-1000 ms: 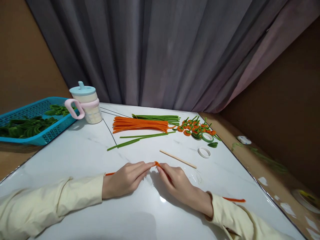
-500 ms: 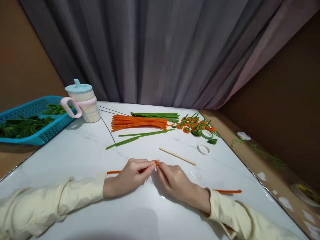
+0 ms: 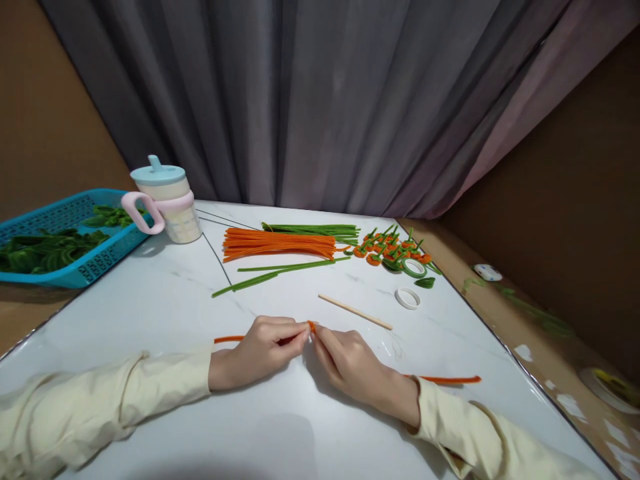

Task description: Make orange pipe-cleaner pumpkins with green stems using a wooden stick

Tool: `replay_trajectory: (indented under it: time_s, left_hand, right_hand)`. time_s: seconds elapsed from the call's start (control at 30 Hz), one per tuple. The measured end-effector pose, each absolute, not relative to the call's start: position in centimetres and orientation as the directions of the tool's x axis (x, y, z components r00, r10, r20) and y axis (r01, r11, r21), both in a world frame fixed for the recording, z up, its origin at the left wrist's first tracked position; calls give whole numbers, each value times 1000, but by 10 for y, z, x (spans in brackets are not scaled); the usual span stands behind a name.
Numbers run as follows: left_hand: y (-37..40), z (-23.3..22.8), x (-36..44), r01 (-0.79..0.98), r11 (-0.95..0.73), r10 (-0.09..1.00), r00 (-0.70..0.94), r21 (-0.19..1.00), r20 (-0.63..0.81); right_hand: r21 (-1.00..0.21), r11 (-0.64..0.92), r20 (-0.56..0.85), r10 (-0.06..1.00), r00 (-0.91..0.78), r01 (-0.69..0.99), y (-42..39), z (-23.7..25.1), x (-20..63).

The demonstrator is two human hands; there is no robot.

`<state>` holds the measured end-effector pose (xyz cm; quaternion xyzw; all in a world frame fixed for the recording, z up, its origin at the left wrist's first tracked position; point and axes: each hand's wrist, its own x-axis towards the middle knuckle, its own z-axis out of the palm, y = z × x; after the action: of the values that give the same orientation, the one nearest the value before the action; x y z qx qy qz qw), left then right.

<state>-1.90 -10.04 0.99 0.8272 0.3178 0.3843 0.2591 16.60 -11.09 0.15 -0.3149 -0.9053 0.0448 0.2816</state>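
Note:
My left hand (image 3: 260, 350) and my right hand (image 3: 353, 367) meet fingertip to fingertip over the white table (image 3: 175, 307). Both pinch an orange pipe cleaner (image 3: 312, 326) at a small bend between them. One end of it sticks out to the left behind my left hand, the other trails right past my right wrist. A thin wooden stick (image 3: 355, 311) lies just beyond my right hand.
Further back lie a bundle of orange pipe cleaners (image 3: 277, 245), green pipe cleaners (image 3: 310, 231), two loose green ones (image 3: 273, 274), several small orange-and-green pieces (image 3: 393, 253) and two tape rings (image 3: 407, 298). A lidded cup (image 3: 167, 200) and a blue basket (image 3: 60, 237) of green pieces stand at the left.
The pipe cleaner's loose ends have shifted: more shows to the left of my left hand and the right end has swung up. Both hands keep their pinch at the same spot.

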Motion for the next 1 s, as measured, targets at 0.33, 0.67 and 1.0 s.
replay_trajectory:
  time_s: [0.33, 0.67, 1.0]
  left_hand:
    - [-104, 1, -27, 329, -749, 662, 418, 575, 622]
    - [-105, 1, -30, 316, -846, 533, 491, 429, 689]
    - [-105, 1, -29, 338, -859, 509, 501, 384, 700]
  right_hand:
    - [-340, 731, 427, 680, -596, 592, -111, 0, 168]
    - [-530, 699, 310, 687, -657, 480, -113, 3, 172]
    - [-508, 693, 349, 708, -614, 511, -113, -1, 170]
